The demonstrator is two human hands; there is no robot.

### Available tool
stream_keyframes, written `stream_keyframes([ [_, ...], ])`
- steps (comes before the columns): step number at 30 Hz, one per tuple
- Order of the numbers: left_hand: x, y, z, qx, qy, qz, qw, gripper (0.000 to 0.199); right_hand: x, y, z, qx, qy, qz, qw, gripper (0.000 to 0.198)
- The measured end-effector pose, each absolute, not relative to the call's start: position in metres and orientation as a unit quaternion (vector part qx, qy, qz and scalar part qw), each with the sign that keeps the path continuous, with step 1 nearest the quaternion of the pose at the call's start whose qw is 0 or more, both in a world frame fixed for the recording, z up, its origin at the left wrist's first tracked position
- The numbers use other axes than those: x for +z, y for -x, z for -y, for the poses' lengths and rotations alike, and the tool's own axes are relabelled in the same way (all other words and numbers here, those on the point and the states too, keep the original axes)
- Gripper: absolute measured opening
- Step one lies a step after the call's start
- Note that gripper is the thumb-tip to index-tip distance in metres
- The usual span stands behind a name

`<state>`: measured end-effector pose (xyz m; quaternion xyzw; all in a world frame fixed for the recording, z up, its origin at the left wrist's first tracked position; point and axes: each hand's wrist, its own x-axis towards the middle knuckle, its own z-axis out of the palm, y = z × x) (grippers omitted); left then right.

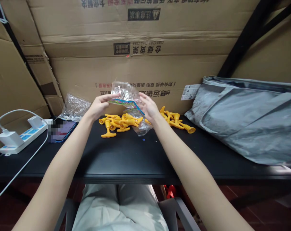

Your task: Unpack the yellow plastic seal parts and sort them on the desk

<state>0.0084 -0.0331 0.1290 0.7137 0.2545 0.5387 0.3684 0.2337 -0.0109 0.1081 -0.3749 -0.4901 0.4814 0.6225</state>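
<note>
Above the tabletop, both my hands grip a clear plastic bag [126,89] with a colourful folded card [123,102] edged in blue at its lower side. My left hand [100,105] pinches the left end between thumb and fingers. At the right end, my right hand [148,107] closes round the bag and card. Beneath them lies a pile of yellow plastic T-handled pieces [120,121] with hollow, flared ends. A second heap of yellow pieces [175,120] rests to the right. Between the heaps, crumpled clear plastic [142,129] lies on the table.
On the left are a white power strip [27,136] with chargers and a cable, a phone [64,131] and a crumpled clear bag [75,106]. A grey fabric bag [246,122] fills the right side. Cardboard [135,69] walls the back of the black table [126,157].
</note>
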Motion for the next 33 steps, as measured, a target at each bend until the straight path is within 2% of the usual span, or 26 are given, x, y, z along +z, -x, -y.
stream_keyframes([
  [3, 0.106, -0.009, 0.034, 0.547, -0.65, -0.26, 0.458, 0.038, 0.088, -0.233, 0.017, 0.545, 0.38, 0.427, 0.613, 0.041],
  [7, 0.077, -0.015, 0.026, 0.653, -0.486, -0.317, 0.487, 0.011, 0.065, -0.228, 0.02, 0.627, 0.363, 0.415, 0.551, 0.038],
  [11, 0.056, -0.019, 0.021, 0.655, -0.398, -0.393, 0.508, 0.031, 0.048, -0.223, 0.02, 0.645, 0.359, 0.453, 0.5, 0.034],
  [15, 0.047, -0.022, 0.024, 0.571, -0.423, -0.45, 0.541, 0.029, 0.041, -0.219, 0.021, 0.636, 0.365, 0.467, 0.495, 0.034],
  [26, 0.037, -0.016, 0.021, 0.619, -0.559, -0.467, 0.294, 0.025, 0.052, -0.223, 0.027, 0.609, 0.37, 0.46, 0.53, 0.029],
  [33, 0.041, -0.014, 0.026, 0.608, -0.593, -0.482, 0.213, 0.024, 0.049, -0.226, 0.02, 0.59, 0.353, 0.456, 0.565, 0.036],
])
